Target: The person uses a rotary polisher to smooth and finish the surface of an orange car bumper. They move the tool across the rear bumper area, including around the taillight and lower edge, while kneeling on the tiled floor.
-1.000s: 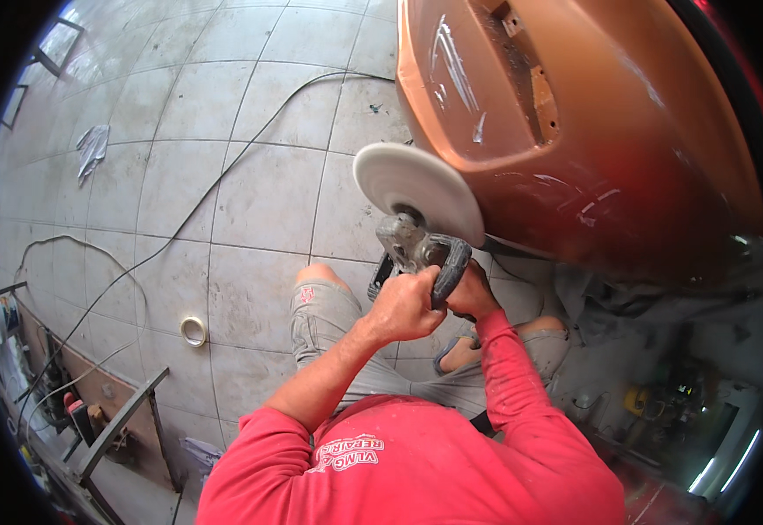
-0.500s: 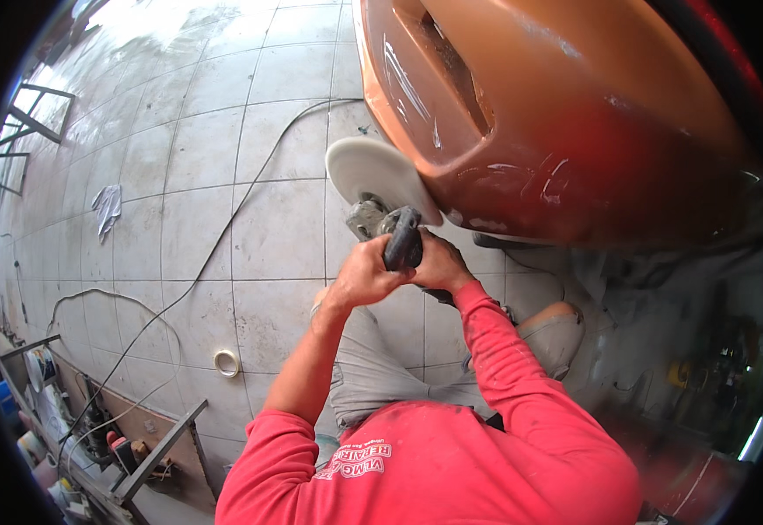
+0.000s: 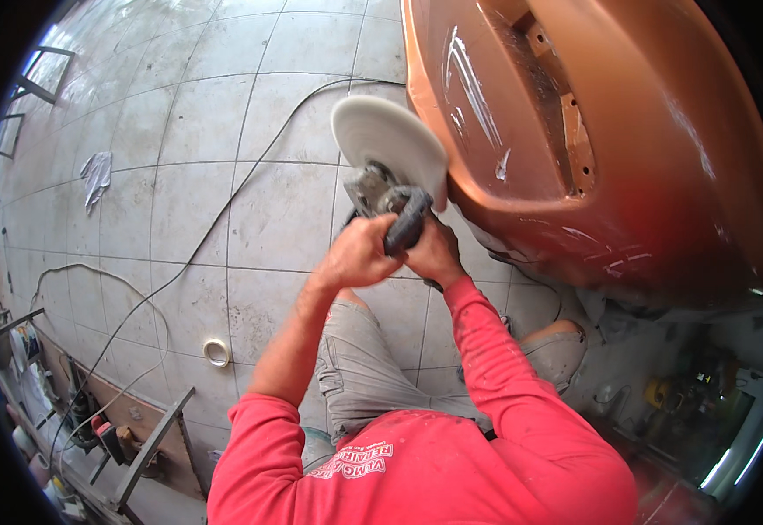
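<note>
Both my hands are closed on a power polisher (image 3: 370,189), held out in front of me with its large round white pad (image 3: 385,131) at the far end. My left hand (image 3: 362,252) wraps the tool beside its dark handle (image 3: 408,222). On the other side, my right hand (image 3: 435,254) grips the body, its fingers partly hidden. The pad stands tilted, its right edge against or very close to the lower left edge of an orange car bumper (image 3: 626,131). White scuffs mark the bumper, and its recess shows bare holes.
A dark cable (image 3: 207,229) runs across the tiled floor (image 3: 281,210). A tape roll (image 3: 217,353) and a white rag (image 3: 96,178) lie left of me. A metal-framed rack (image 3: 156,448) with tools and containers stands lower left. Dim clutter (image 3: 670,394) lies lower right.
The polisher and both hands have shifted slightly up in the view. The bumper now appears farther right, with more of its recess showing, as the whole view has shifted.
</note>
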`<state>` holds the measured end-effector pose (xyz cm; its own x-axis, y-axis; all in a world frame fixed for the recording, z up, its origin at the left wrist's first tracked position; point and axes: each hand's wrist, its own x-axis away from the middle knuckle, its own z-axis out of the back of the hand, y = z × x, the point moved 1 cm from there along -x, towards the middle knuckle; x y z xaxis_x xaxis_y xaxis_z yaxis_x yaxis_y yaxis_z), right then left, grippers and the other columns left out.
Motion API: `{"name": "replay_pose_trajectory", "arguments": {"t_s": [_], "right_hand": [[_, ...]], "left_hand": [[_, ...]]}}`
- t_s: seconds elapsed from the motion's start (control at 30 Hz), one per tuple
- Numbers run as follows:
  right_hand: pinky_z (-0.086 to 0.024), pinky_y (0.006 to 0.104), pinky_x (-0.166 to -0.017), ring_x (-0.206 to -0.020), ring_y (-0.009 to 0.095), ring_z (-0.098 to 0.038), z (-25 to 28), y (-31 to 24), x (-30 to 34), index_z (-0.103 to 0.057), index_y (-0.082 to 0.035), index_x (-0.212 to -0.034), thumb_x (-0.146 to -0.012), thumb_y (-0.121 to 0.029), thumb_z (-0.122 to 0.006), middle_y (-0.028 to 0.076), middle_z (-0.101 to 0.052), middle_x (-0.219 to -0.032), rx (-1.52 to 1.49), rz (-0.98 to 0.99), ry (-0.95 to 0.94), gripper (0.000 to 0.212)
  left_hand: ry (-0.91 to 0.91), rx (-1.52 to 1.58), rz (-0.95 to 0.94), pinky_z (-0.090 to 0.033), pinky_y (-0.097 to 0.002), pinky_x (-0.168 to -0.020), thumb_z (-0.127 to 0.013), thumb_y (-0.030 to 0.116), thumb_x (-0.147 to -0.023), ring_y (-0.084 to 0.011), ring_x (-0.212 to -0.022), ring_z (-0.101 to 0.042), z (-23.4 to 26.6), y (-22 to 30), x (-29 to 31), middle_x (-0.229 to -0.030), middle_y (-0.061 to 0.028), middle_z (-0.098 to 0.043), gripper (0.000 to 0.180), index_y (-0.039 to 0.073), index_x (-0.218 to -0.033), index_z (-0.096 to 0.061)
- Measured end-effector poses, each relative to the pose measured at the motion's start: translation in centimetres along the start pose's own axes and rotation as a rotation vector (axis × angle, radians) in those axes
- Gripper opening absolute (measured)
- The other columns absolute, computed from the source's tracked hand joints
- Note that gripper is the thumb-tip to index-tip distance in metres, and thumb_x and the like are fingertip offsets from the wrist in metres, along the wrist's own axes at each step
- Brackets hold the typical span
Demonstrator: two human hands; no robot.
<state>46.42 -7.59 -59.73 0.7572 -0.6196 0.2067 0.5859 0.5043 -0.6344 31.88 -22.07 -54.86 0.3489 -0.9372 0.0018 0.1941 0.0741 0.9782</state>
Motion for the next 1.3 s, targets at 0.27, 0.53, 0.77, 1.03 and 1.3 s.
{"name": "replay_pose_trajectory", "arguments": {"t_s": [0.27,0.53,0.77,1.03,1.3], "right_hand": [[-0.058,0.0541,-0.101,-0.116,0.044,-0.074,-1.9,0.0,-5.7,-0.065,-0.010,-0.133,-0.064,-0.049,-0.098,0.022,-0.077,-0.124,0.036,-0.069,-0.085,0.087],[-0.058,0.0572,-0.098,-0.116,0.046,-0.073,3.3,3.3,3.3,-0.064,-0.010,-0.136,-0.067,-0.053,-0.096,0.022,-0.077,-0.126,0.178,0.082,-0.132,0.087],[-0.059,0.0522,-0.101,-0.119,0.042,-0.073,11.0,1.6,8.9,-0.069,-0.014,-0.134,-0.067,-0.045,-0.096,0.017,-0.077,-0.130,0.075,0.163,-0.316,0.078],[-0.058,0.0550,-0.091,-0.104,0.040,-0.074,15.3,5.2,14.5,-0.068,-0.006,-0.126,-0.065,-0.053,-0.098,0.019,-0.076,-0.114,0.222,0.411,0.099,0.082],[-0.059,0.0529,-0.092,-0.109,0.040,-0.073,12.9,9.5,18.9,-0.071,-0.009,-0.121,-0.073,-0.043,-0.093,0.017,-0.076,-0.114,-0.091,0.320,0.245,0.063]], "left_hand": [[-0.002,-0.015,0.104,-0.056,-0.0468,-0.072,-0.077,0.009,-0.078,-0.0353,-0.071,-0.069,4.1,-1.4,-4.2,-0.078,-0.0252,-0.069,0.023,-0.004,-0.094,-0.068],[0.069,0.133,0.053,-0.056,-0.0527,-0.077,-0.081,0.013,-0.079,-0.0508,-0.089,-0.072,-5.9,0.2,2.7,-0.085,-0.0268,-0.072,0.029,0.000,-0.101,-0.067],[0.062,0.156,0.163,-0.057,-0.0458,-0.079,-0.080,0.012,-0.082,-0.0401,-0.082,-0.073,-11.3,7.8,6.0,-0.086,-0.0222,-0.072,0.037,-0.003,-0.113,-0.067],[0.222,0.199,0.225,-0.056,-0.0375,-0.078,-0.075,0.008,-0.085,-0.0168,-0.083,-0.066,-16.4,14.1,6.9,-0.088,-0.0118,-0.071,0.028,-0.003,-0.109,-0.067],[0.009,-0.272,0.090,-0.058,-0.0530,-0.079,-0.079,0.019,-0.086,-0.0485,-0.086,-0.074,-21.6,23.7,7.7,-0.087,-0.0262,-0.074,0.034,-0.003,-0.108,-0.064]]}}
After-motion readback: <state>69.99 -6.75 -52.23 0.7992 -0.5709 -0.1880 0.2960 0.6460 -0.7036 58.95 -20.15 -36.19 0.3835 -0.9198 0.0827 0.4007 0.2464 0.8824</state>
